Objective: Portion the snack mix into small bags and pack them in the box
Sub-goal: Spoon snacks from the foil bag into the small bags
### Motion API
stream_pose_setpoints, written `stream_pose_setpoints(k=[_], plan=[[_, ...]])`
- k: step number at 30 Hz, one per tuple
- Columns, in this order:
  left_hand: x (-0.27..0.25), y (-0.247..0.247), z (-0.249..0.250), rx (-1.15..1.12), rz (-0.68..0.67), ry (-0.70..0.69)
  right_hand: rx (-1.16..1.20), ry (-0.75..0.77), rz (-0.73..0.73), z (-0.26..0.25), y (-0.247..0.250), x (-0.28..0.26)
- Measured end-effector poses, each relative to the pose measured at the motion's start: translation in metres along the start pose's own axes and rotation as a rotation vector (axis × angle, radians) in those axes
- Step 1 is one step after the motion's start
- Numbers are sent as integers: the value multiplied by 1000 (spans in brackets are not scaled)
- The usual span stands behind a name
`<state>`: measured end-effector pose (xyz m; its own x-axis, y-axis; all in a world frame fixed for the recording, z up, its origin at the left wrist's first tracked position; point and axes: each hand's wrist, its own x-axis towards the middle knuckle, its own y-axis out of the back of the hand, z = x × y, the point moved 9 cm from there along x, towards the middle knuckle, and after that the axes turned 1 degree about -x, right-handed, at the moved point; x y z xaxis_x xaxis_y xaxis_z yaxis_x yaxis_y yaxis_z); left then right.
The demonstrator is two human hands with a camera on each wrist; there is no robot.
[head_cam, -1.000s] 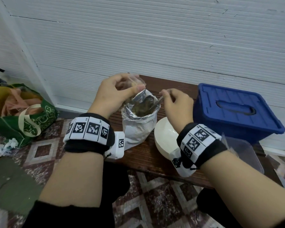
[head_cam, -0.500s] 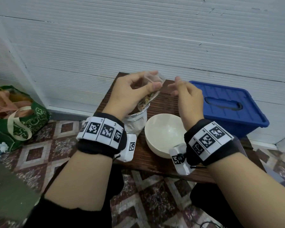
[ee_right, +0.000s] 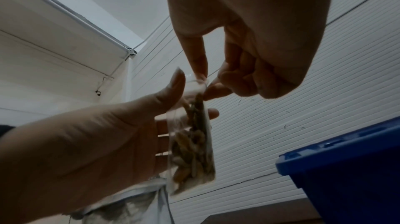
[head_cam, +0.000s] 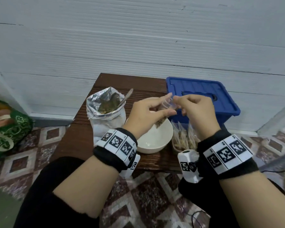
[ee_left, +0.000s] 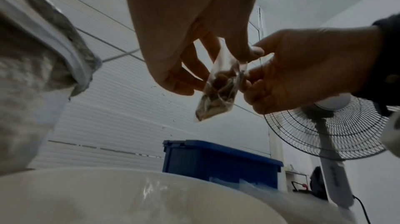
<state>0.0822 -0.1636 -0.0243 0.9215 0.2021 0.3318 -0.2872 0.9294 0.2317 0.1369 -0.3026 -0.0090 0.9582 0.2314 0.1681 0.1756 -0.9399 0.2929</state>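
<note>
A small clear bag [head_cam: 162,120] partly filled with brown snack mix hangs above the white bowl [head_cam: 155,140]. My left hand [head_cam: 166,105] holds its upper part between thumb and fingers. My right hand [head_cam: 178,102] pinches the bag's top edge from the right. The left wrist view has the small bag [ee_left: 218,94] tilted between left hand [ee_left: 216,53] and right hand [ee_left: 251,73]. In the right wrist view the small bag [ee_right: 194,150] hangs upright. The open foil bag of snack mix [head_cam: 105,111] stands at the left with a spoon [head_cam: 126,97] in it. The blue box [head_cam: 202,96] is lidded.
A clear container [head_cam: 183,139] with several filled small bags sits right of the bowl on the small brown table [head_cam: 76,137]. A green shopping bag [head_cam: 8,129] lies on the tiled floor at the left. A standing fan [ee_left: 324,128] is to the right.
My right hand has let go of the spoon, which now stays in the foil bag. Both hands moved right with the small bag, from over the foil bag to above the bowl.
</note>
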Motion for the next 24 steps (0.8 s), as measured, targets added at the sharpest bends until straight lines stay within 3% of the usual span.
stream_pose_setpoints(k=[11, 17, 24], plan=[[-7, -24, -35, 129, -269, 147, -122, -14, -74, 7, 5, 0], [-8, -20, -37, 114, -185, 137, -110, -20, -108, 6, 4, -1], [-10, -22, -40, 65, -143, 159, -405, 30, -190, 3, -2, -5]])
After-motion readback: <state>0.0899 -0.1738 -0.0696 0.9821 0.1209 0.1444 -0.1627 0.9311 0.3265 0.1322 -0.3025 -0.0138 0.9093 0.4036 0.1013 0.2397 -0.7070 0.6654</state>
